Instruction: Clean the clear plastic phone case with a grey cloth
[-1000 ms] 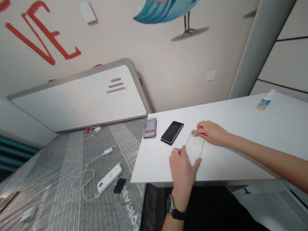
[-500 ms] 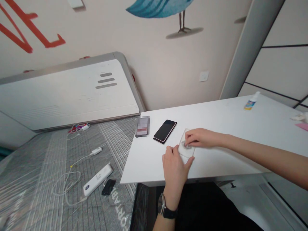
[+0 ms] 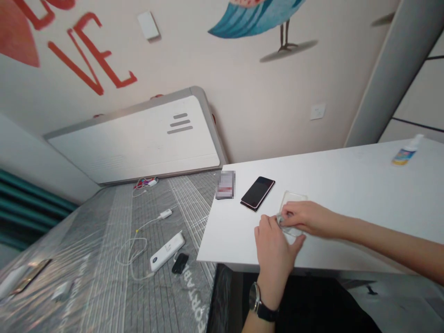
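Here's the clear case (image 3: 293, 201), flat on the white desk (image 3: 347, 185), close to the desk's near edge, and both hands are right on it! The right hand (image 3: 308, 219) comes in from the side, its fingertips (image 3: 283, 221) pinching the case at the near corner, where a small grey bit shows, too small to tell what it is. The left hand (image 3: 274, 259), watch (image 3: 255, 298) on the wrist, wraps the case's near end from below, fingers and thumb either side, though whether it is truly gripping, you can't tell from here. The two hands are together, almost knuckle to knuckle, over that corner.

Just left of the case lies a black phone (image 3: 257, 193), face up and untouched, and beyond it a pixelated card (image 3: 225, 185). Well to the right of the case stands a small spray bottle (image 3: 405, 151). Past the desk edge, down left of the case, a plastic-wrapped mattress (image 3: 104, 259) carries a white power bank (image 3: 167, 251), a small black object (image 3: 180, 263) and a white cable (image 3: 133, 252). Up on the wall beyond the case, there's a socket (image 3: 317, 111).
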Tool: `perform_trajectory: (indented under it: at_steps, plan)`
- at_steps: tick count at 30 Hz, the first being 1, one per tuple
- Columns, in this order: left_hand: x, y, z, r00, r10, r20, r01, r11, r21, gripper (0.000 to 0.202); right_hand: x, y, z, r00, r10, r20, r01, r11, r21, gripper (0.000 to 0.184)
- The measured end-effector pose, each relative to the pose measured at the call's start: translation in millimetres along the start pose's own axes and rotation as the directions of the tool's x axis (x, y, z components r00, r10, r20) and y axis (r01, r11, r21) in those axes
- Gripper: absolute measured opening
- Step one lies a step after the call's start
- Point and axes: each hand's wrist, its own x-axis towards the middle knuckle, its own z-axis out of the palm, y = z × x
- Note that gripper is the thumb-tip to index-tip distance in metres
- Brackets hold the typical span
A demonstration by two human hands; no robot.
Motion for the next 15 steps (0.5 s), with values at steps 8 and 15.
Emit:
perform_trajectory:
  at_steps: [8,15]
  plan:
    - [-1.8,-3.3,1.5,0.999,0.027,-0.019,-0.027,1.0,0.014,0.062,-4.1,6.5,3.9,0.998,0.052,-0.041,-0.053,0.999,-0.011,0.031]
    - [-0.6,-4.5,-0.1,0.997,0.07,-0.023,-0.068,0.996,0.049,0.062,-7.1,6.5,2.7,0.999,0.033,-0.034,-0.032,0.998,0.053,0.03]
